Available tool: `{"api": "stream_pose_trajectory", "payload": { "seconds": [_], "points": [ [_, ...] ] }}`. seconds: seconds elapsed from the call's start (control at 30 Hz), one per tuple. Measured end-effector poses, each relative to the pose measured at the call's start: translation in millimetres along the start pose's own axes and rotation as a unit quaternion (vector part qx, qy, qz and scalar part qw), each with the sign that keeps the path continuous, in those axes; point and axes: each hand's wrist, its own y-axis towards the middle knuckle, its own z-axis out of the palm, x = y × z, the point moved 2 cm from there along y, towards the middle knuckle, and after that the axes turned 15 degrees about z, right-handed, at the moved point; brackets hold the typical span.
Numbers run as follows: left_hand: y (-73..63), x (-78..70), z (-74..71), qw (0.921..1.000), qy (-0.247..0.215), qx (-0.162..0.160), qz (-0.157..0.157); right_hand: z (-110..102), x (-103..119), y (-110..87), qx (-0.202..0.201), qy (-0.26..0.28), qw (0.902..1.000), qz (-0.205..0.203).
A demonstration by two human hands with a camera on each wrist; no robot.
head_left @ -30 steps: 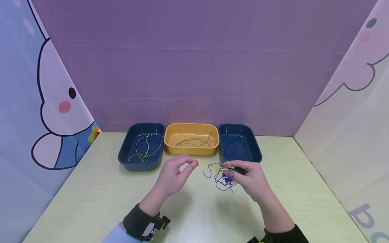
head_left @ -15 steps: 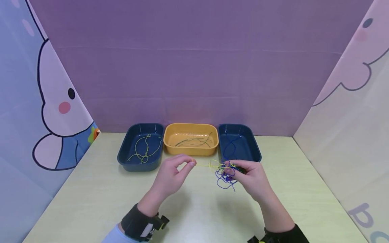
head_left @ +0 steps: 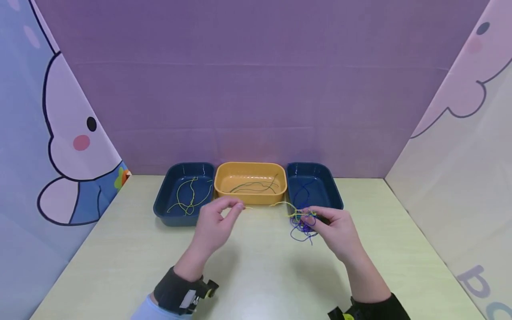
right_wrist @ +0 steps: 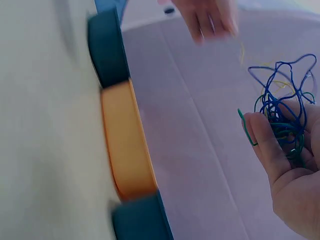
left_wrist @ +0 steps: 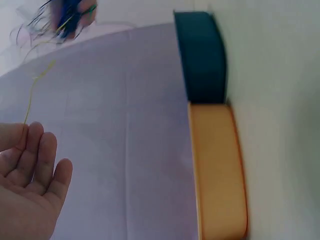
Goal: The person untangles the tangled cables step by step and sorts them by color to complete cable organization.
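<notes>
Drawn farther left than a second ago, the left hand (head_left: 214, 226) is seen with a thin yellow strand (left_wrist: 31, 93) pinched at its fingertips. Beside the right-hand blue tray (head_left: 322, 189), a loopy tangle of blue, green and yellow strings (head_left: 302, 226) is gripped by the right hand (head_left: 339, 230).

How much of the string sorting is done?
Some! Yellow string lies in the left blue tray, dark strands in the yellow tray, blue string in the right blue tray. The left hand pinches a yellow strand now. Left to sort, it seems: the blue, green and yellow tangle in the right hand.
</notes>
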Motion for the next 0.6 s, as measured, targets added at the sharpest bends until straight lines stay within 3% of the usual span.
{"api": "stream_pose_trajectory", "payload": {
  "seconds": [0.1, 0.3, 0.43, 0.6],
  "points": [
    [1.7, 6.2, -12.6, 0.9989, 0.018, -0.039, -0.022, -8.8, -3.6, 1.8, -0.025, 0.008, 0.9996, 0.008],
    [3.7, 12.3, -26.7, 0.9973, 0.039, -0.027, -0.057, -15.2, -3.5, 2.6, -0.024, 0.002, 0.9997, 0.002],
    [4.5, 18.1, -40.6, 0.9925, 0.05, -0.061, -0.094, -21.8, -2.2, 2.7, -0.047, 0.004, 0.9989, -0.004],
    [4.5, 22.4, -60.3, 0.9874, 0.036, -0.102, -0.115, -30.6, -1.8, 2.7, -0.059, 0.02, 0.998, -0.002]
  ]
}}
